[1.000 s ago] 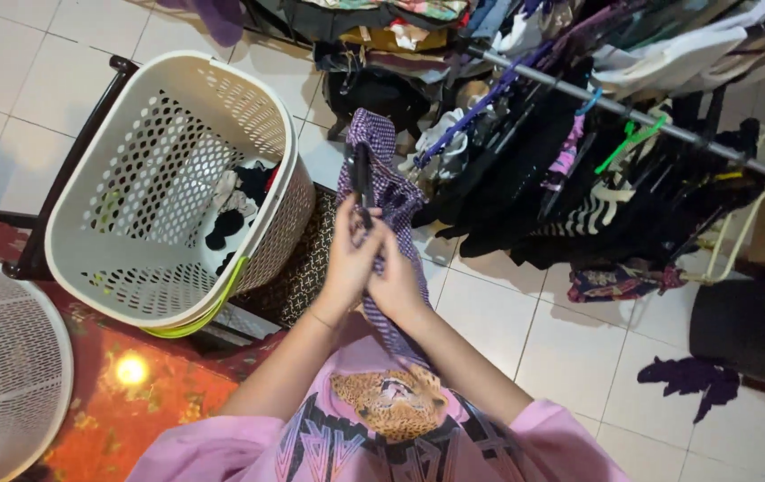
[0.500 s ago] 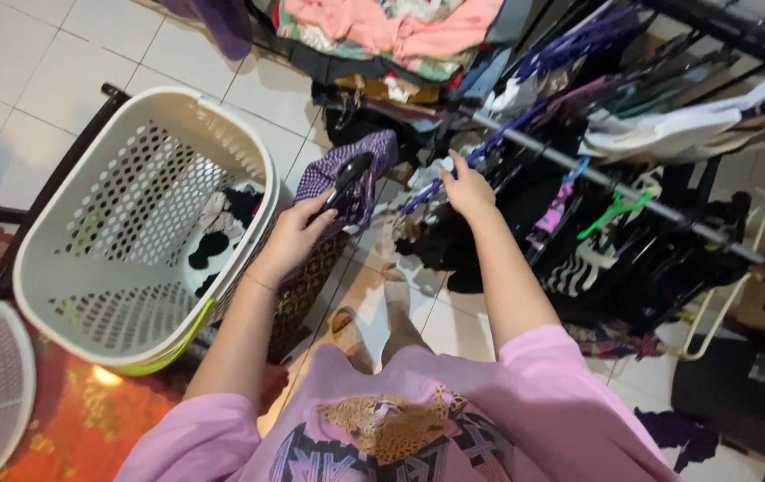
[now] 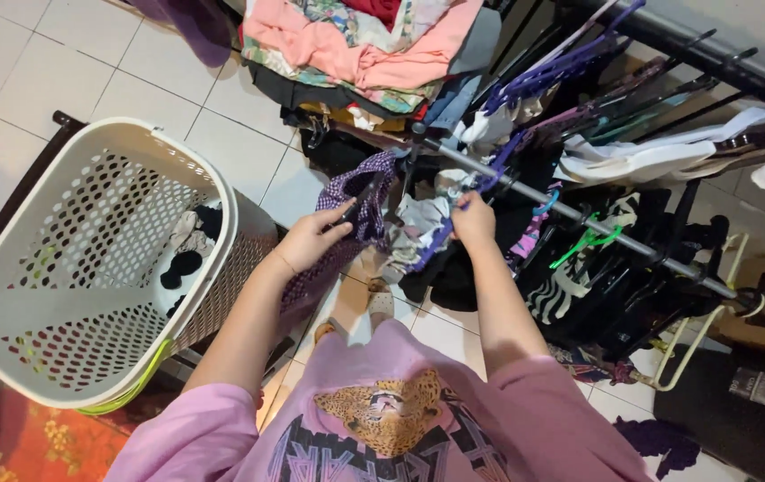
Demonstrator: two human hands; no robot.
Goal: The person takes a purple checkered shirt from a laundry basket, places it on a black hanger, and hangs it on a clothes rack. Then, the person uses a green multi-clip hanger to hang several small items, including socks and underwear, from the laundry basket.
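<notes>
Purple checked garment [image 3: 360, 201] pinched by left hand [image 3: 311, 239], right hand [image 3: 473, 220] gripping half-hidden purple hanger [image 3: 489, 174]

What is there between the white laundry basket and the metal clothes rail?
In the head view, the left hand holds a purple checked garment on a black hanger between the white laundry basket and the metal clothes rail; white floor tiles lie behind.
</notes>
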